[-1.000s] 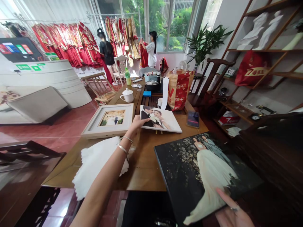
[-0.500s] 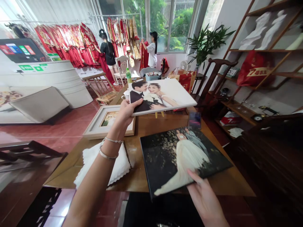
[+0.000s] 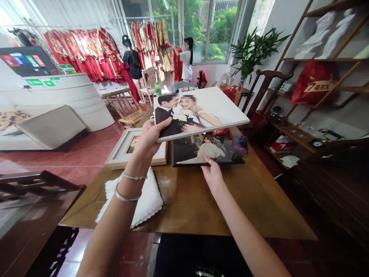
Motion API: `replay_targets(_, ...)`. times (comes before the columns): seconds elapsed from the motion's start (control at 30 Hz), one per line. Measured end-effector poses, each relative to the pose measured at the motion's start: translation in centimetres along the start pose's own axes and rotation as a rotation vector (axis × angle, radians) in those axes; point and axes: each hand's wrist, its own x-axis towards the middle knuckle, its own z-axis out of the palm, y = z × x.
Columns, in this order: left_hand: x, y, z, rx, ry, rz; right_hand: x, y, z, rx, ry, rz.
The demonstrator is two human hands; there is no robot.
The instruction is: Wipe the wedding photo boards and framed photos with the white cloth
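My left hand (image 3: 152, 132) grips the left edge of a white-bordered wedding photo panel (image 3: 221, 109), thumb on its face, and holds it tilted above the table. Below and partly behind it lies a dark wedding photo panel (image 3: 187, 154) with a long pale gown in the picture. My right hand (image 3: 212, 173) pinches that dark panel's near edge, thumb on top. The panel is low over the far part of the wooden table (image 3: 196, 204); whether it touches the wood I cannot tell. Its far side is hidden by the upper panel.
A pale picture frame (image 3: 115, 156) lies left of the dark panel. Nearer me is a white scalloped cloth (image 3: 150, 200). A small blurred item (image 3: 240, 145) stands at the right. Beyond are a green-capped bottle (image 3: 157, 89), chairs and two people by red garments (image 3: 83, 54).
My right hand has moved the dark panel forward, away from me, and partly under the raised white one. My left hand still holds the white panel, now slightly nearer and more to the right.
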Motion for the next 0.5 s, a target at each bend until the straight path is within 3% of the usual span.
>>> replay_targets(0.2, 1.5, -2.7, -0.5, 0.021, -0.015, -0.169, 1.5, 1.7, 1.9, 0.054, 0.067, -0.045)
replay_targets(0.5, 3.3, -7.3, -0.8, 0.057, -0.055, -0.424, 2.4, 2.8, 2.3, 0.090, 0.041, -0.111)
